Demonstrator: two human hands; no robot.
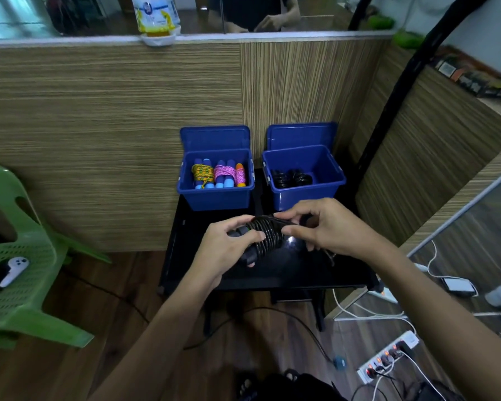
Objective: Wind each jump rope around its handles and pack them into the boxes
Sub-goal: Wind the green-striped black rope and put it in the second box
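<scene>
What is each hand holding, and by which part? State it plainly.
Left hand grips the black jump rope by its handles; right hand pinches the rope's end.

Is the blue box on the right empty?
No. The right blue box has black wound ropes lying inside on its left side; the rest is bare.

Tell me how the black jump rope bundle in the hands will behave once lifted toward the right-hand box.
The black jump rope wound on its handles probably stays stiff, since its coils sit tight. The loose end, pinched by the right hand, may spring free if released. It looks light: the left hand carries it easily.
</scene>
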